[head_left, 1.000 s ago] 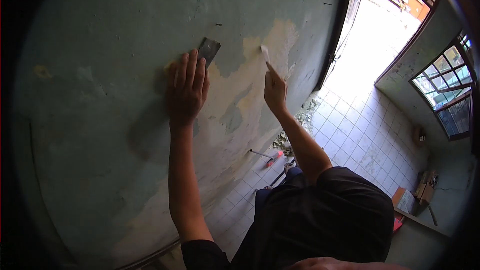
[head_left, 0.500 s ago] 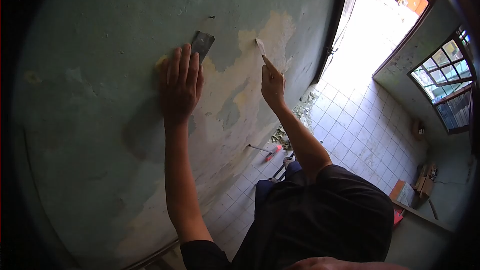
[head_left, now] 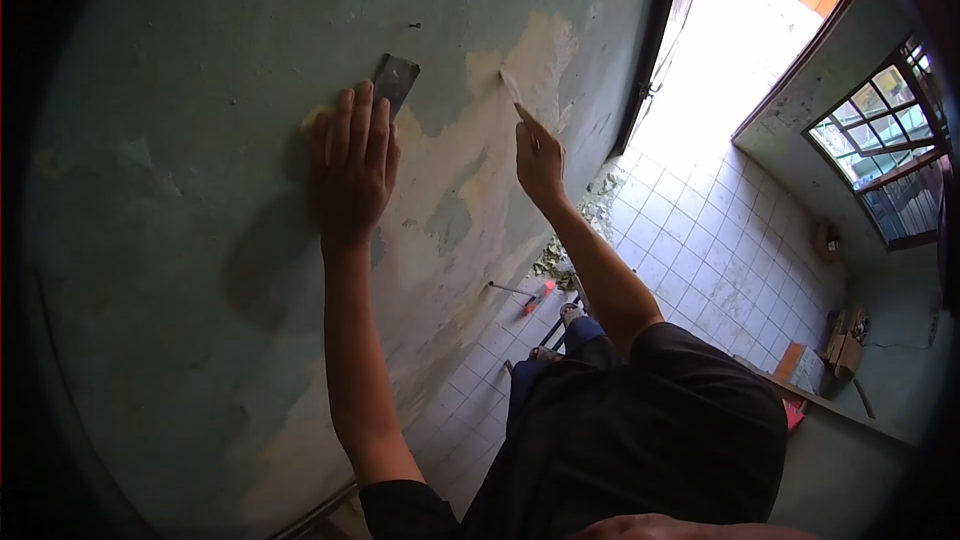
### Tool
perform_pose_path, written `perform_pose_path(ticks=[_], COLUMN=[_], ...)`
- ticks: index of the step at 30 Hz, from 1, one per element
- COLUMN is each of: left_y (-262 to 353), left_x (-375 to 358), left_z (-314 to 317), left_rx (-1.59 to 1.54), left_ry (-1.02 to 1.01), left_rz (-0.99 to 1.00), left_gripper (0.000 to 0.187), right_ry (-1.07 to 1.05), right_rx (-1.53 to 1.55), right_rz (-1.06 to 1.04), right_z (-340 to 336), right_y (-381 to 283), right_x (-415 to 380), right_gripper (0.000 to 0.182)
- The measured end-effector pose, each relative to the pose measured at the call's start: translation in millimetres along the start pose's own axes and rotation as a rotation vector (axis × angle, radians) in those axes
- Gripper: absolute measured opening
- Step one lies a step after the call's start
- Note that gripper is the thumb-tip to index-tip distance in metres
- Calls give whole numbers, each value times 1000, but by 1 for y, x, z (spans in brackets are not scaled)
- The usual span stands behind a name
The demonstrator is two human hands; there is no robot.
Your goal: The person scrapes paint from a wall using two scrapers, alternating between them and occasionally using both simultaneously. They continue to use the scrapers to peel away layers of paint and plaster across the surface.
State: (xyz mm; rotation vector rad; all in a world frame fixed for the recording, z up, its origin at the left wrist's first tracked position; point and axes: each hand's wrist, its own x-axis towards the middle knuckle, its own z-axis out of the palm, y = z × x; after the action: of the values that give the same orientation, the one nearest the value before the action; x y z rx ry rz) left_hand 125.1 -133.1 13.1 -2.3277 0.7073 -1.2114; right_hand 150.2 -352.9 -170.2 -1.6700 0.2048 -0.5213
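Observation:
My left hand [head_left: 355,165] lies against the green wall [head_left: 160,240], its fingers stretched over a dark, flat rectangular plate [head_left: 397,83]. The plate's upper end sticks out past the fingertips, while the rest is hidden under the hand. To the right, my right hand [head_left: 541,165] is closed around the handle of a putty knife [head_left: 510,88]. An index finger points along the tool toward its thin, pale blade. The blade tip is at a bare, cream-coloured patch [head_left: 545,45] where the paint is gone.
A nail [head_left: 415,26] sticks out above the plate. Paint flakes [head_left: 600,202] lie along the wall's foot on the tiled floor [head_left: 690,205]. A red-handled tool [head_left: 539,297] is low beside the wall. An open doorway [head_left: 740,35] and a barred window [head_left: 885,130] are at right.
The whole view has shifted slightly, so the wall and both hands appear a little further left and up. The putty knife's blade looks fainter; both hands keep nearly the same place on the wall.

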Motion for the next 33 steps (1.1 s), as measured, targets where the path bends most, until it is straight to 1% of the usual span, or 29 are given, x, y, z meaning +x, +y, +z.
perform_pose_path(ticks=[5,8,11,13,17,19,22,24,26,28,30,31,33], left_y=[1,-1,1,0,1,0,-1,-2,2,0,-3,0,4], left_x=[1,4,3,4,4,4,5,6,0,3,6,3,-1], left_z=[1,-1,-1,-1,-1,-3,-1,0,-1,2,2,1,0], left_rx=[-18,20,4,19,11,6,3,18,23,6,23,20,15], left_ry=[19,6,6,15,18,-3,26,15,-11,16,23,10,2], left_rz=[8,7,12,6,8,3,13,7,-1,2,-1,1,3], left_gripper=[35,35,34,34,34,36,36,36,36,35,35,35,35], right_ry=[0,-16,7,26,-2,20,10,20,24,14,44,72,63], right_rx=[71,21,31,31,20,28,20,37,45,5,25,31,29], right_rz=[25,-33,25,-74,-18,-39,-89,-87,-71,-92,-113,-109,-111], right_z=[-1,-1,3,5,2,5,5,7,4,1,8,8,1], right_y=[-4,-10,-6,-6,-9,-8,-6,-6,2,-1,-8,-7,-5], right_x=[9,8,11,11,9,11,5,21,15,12,32,31,23], right_gripper=[37,38,38,38,37,37,37,37,37,37,37,37,37])
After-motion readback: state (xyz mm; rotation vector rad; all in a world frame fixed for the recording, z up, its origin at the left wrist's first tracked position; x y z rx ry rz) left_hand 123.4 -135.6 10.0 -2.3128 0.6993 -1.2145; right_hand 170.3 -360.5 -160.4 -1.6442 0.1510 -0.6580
